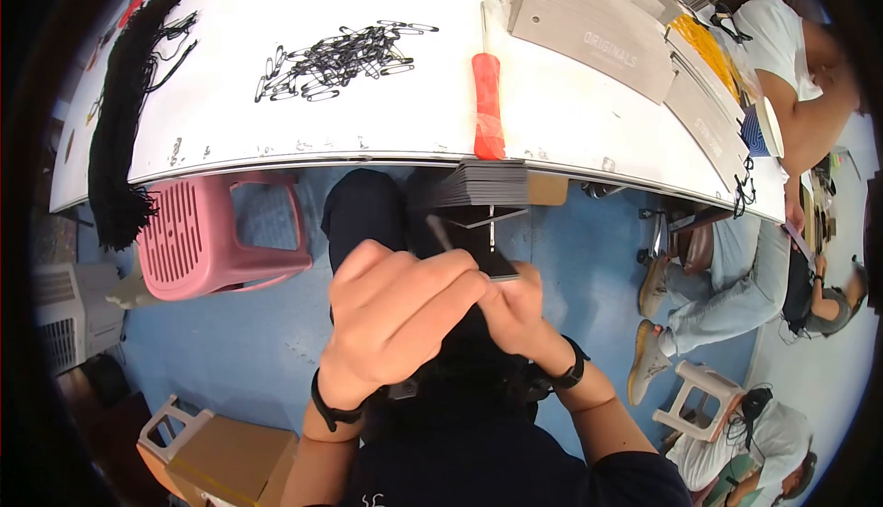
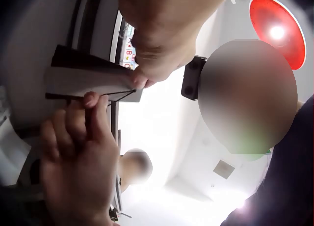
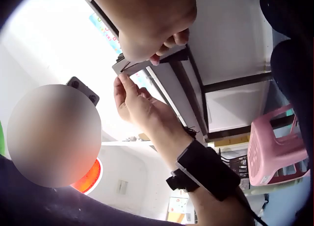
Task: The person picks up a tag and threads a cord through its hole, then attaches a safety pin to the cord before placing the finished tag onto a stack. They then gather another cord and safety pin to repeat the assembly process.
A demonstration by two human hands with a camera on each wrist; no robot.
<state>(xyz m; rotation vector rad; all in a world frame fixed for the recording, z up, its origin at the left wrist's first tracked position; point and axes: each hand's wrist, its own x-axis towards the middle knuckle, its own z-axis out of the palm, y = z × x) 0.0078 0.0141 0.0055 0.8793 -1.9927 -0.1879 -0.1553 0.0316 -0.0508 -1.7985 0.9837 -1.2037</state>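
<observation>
Both hands meet over the lap in the head view, at the near end of a dark grey card [image 1: 501, 276]. My left hand [image 1: 395, 314] has its fingers curled, with the fingertips at the card's corner. Close beside it, my right hand [image 1: 520, 309] has thumb and forefinger together. A thin black string [image 2: 120, 93] runs from near the card's end to the right hand's [image 2: 78, 147] pinched fingertips in the left wrist view. Just beyond the hands, a stack of dark cards [image 1: 487, 185] stands at the table's front edge. The fingers partly hide the card.
Black safety pins [image 1: 345, 58] lie in a pile on the white table [image 1: 221, 125]. A bundle of black strings [image 1: 124, 120] hangs over its left edge. Nearby are a red-handled tool [image 1: 487, 107] and grey printed cards [image 1: 593, 42]. A pink stool [image 1: 216, 236] stands left; people sit right.
</observation>
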